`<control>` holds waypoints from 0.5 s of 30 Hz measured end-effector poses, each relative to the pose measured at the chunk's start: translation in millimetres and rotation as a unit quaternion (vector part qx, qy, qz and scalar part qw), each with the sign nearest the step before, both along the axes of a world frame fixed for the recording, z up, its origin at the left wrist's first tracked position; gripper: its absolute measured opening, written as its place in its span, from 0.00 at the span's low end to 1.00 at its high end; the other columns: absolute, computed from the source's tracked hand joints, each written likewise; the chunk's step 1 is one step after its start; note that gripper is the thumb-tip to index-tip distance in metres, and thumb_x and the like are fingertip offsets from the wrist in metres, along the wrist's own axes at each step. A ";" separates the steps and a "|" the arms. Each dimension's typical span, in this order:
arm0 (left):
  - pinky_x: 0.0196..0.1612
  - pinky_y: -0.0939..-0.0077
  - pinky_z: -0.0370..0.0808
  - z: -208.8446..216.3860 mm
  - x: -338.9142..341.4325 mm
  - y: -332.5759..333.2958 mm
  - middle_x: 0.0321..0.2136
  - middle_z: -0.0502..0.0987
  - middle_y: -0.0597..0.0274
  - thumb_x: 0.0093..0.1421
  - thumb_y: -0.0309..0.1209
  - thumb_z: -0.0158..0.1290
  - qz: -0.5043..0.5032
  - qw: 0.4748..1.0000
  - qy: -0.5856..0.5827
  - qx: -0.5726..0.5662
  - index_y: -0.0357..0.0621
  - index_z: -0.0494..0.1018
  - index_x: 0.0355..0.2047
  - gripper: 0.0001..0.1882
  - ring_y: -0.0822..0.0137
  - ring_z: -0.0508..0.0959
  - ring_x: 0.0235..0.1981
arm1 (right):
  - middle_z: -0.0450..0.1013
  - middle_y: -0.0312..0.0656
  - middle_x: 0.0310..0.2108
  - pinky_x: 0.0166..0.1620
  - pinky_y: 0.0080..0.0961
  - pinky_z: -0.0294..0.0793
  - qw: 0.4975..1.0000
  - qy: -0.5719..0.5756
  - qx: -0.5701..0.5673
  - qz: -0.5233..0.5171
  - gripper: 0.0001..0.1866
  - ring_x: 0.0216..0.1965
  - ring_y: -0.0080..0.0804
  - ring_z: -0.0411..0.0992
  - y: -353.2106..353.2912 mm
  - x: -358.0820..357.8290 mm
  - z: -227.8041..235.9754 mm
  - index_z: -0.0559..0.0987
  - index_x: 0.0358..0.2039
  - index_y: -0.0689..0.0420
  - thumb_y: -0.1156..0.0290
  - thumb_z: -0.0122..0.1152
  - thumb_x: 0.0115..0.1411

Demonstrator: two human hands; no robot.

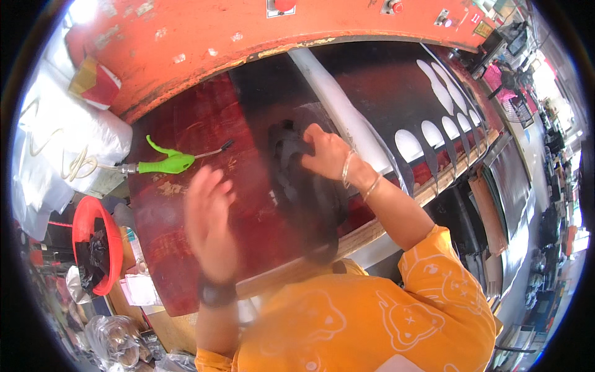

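My right hand, with bangles at its wrist, is closed on the edge of a crumpled piece of black sheet material. That piece is smeared by motion and stretches down toward the table's front edge. Left of it my left hand is raised over the dark red table top, blurred, its fingers loosely stretched and apart, with nothing seen in it. A green air blow gun with a thin dark nozzle lies just beyond the left hand. To the right, a black sheet has rounded and sole-shaped cut-outs showing white.
A pale long strip crosses the table. Behind stands an orange machine beam with red buttons. At left are a white plastic-wrapped bundle and a red bin with a black bag. Dark sheets are stacked at right.
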State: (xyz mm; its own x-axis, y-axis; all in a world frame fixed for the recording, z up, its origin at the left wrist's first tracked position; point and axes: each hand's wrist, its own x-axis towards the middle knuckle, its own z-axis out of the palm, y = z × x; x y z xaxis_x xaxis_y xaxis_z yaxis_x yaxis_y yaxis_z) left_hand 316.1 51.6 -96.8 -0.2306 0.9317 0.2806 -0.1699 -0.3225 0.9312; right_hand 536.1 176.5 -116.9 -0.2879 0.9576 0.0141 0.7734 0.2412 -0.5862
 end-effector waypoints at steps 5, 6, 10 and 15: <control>0.53 0.72 0.66 -76.4 26.2 76.6 0.54 0.65 0.47 0.61 0.31 0.50 -0.047 0.978 0.108 -0.174 0.34 0.55 0.59 0.29 0.64 0.70 0.50 | 0.73 0.56 0.34 0.45 0.40 0.71 0.989 0.000 0.130 -0.066 0.25 0.39 0.52 0.72 24.4 21.3 4.8 0.64 0.48 0.62 0.72 0.57 0.48; 0.52 0.72 0.67 -82.8 28.7 83.2 0.54 0.65 0.46 0.60 0.31 0.50 -0.058 0.966 0.122 -0.220 0.34 0.54 0.59 0.30 0.64 0.70 0.50 | 0.73 0.57 0.38 0.48 0.37 0.70 0.986 -0.115 0.114 -0.037 0.28 0.45 0.51 0.70 34.7 23.7 2.3 0.61 0.52 0.64 0.72 0.55 0.50; 0.55 0.74 0.63 -89.7 32.1 99.8 0.55 0.65 0.47 0.61 0.32 0.50 -0.058 0.956 0.188 -0.219 0.32 0.56 0.59 0.28 0.63 0.67 0.54 | 0.72 0.56 0.41 0.50 0.36 0.69 0.966 -0.258 -0.030 0.013 0.29 0.49 0.49 0.68 65.8 5.1 -15.5 0.62 0.52 0.66 0.70 0.57 0.50; 0.53 0.73 0.65 -91.6 37.7 114.9 0.53 0.66 0.48 0.62 0.34 0.49 -0.092 0.961 0.164 -0.204 0.33 0.57 0.58 0.28 0.64 0.67 0.53 | 0.73 0.57 0.38 0.47 0.38 0.71 0.972 -0.236 -0.013 0.004 0.25 0.44 0.51 0.71 61.9 6.5 9.8 0.64 0.47 0.66 0.71 0.56 0.49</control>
State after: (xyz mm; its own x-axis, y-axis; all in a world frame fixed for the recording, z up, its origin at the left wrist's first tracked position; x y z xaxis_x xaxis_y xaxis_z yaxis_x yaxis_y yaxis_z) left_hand 353.8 166.6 -188.4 -0.0119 0.9962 -0.0865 0.1349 0.0874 0.9870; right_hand 542.6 238.4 -107.1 -0.2636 0.9535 -0.1458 0.9558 0.2378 -0.1730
